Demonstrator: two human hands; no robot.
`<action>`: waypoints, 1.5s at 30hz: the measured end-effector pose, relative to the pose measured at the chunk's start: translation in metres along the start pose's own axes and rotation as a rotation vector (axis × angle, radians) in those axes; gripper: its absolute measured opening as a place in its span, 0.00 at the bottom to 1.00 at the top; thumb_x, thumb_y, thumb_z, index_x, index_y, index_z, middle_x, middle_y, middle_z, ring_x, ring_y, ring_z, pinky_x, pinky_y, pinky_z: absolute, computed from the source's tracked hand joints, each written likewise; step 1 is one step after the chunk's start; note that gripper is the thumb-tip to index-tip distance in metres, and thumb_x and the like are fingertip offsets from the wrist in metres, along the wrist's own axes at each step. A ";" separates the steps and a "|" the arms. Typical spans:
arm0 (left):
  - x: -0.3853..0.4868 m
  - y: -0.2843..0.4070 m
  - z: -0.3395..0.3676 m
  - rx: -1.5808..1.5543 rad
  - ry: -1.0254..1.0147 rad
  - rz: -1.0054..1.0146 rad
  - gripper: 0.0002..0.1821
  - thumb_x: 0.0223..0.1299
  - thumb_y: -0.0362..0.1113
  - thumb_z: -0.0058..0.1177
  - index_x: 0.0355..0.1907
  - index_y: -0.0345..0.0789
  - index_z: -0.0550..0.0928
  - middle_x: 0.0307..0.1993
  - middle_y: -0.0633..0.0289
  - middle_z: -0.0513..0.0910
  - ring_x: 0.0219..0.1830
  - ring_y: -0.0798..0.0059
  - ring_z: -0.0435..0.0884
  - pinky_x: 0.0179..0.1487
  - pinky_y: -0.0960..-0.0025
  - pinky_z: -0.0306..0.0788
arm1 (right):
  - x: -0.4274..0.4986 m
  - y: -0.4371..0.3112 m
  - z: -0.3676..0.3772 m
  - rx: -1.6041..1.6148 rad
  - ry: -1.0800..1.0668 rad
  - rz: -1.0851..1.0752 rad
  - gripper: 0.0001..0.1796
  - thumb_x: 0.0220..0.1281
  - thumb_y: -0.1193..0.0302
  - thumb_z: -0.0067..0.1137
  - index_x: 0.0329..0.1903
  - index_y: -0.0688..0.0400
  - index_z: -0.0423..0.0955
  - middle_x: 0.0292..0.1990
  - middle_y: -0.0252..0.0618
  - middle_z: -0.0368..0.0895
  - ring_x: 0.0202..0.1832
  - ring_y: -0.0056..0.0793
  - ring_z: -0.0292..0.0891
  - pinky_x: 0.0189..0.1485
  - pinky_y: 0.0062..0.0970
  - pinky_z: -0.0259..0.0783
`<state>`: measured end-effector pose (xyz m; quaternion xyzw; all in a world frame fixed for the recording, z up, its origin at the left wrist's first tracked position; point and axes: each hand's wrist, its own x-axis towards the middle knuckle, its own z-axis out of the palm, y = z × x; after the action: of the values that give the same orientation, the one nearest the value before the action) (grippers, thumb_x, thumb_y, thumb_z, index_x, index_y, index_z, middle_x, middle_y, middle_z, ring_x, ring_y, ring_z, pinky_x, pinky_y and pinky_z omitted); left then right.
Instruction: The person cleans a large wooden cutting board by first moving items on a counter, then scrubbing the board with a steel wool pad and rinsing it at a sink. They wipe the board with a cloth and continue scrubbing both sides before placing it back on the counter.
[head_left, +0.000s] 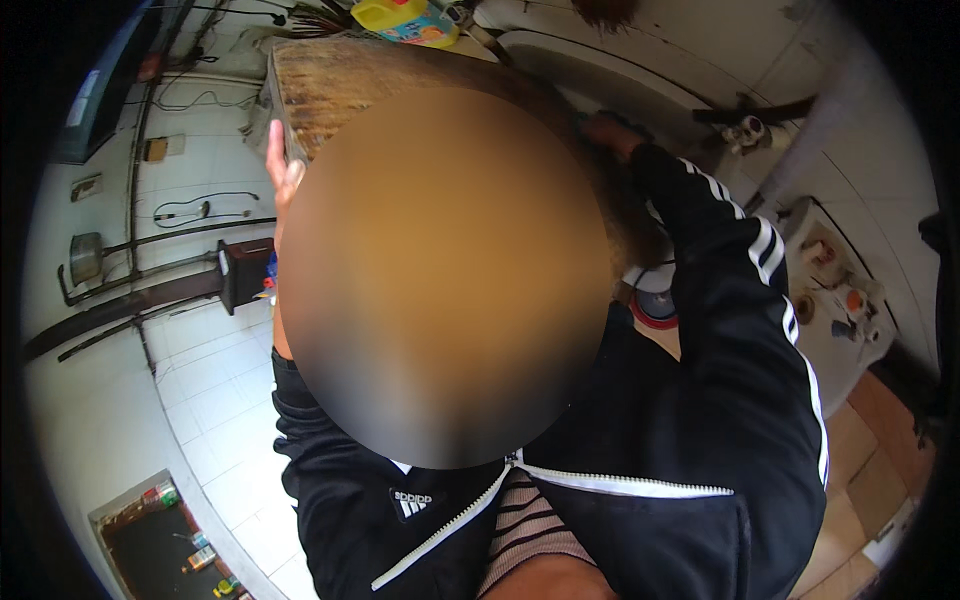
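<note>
A large, worn wooden board (337, 79) spans the upper middle in front of me, with a blurred round patch covering much of the view below it. My left hand (285, 176) is pressed to the board's left side edge, fingers pointing up along it; its palm is partly hidden by the patch. My right hand (611, 135) reaches to the board's dark right side, where shadow hides the fingers. Both arms are in black jacket sleeves with white stripes.
A yellow plastic jug (409, 21) stands beyond the board. At right are a white washbasin (821, 360) with small items on it and a pipe. A red-rimmed round object (656, 306) lies below my right forearm. Pipes run along the tiled wall (202, 360) at left.
</note>
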<state>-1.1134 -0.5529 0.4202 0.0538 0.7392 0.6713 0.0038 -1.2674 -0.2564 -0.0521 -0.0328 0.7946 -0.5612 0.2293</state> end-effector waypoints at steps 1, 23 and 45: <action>-0.001 0.001 -0.001 -0.010 -0.028 -0.010 0.27 0.66 0.41 0.38 0.66 0.38 0.59 0.61 0.62 0.64 0.61 0.68 0.67 0.65 0.59 0.60 | -0.020 0.008 -0.002 0.098 -0.054 -0.046 0.20 0.70 0.62 0.41 0.56 0.58 0.72 0.62 0.41 0.66 0.59 0.34 0.65 0.61 0.33 0.60; 0.004 -0.014 -0.010 -0.020 -0.140 0.050 0.40 0.66 0.49 0.41 0.70 0.33 0.40 0.68 0.52 0.48 0.66 0.67 0.57 0.68 0.68 0.48 | -0.389 -0.317 0.085 -0.346 0.517 -0.661 0.16 0.57 0.78 0.53 0.50 0.64 0.69 0.36 0.49 0.76 0.34 0.48 0.70 0.38 0.37 0.66; -0.003 0.000 -0.001 -0.125 0.032 0.158 0.41 0.68 0.63 0.17 0.71 0.33 0.37 0.71 0.57 0.44 0.71 0.69 0.48 0.72 0.68 0.43 | -0.098 -0.490 0.047 -0.421 0.296 -1.308 0.13 0.59 0.59 0.56 0.45 0.47 0.77 0.34 0.44 0.78 0.38 0.46 0.71 0.41 0.39 0.71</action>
<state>-1.1105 -0.5545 0.4200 0.1010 0.6893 0.7151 -0.0574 -1.2616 -0.4472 0.4119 -0.4710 0.7265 -0.4166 -0.2770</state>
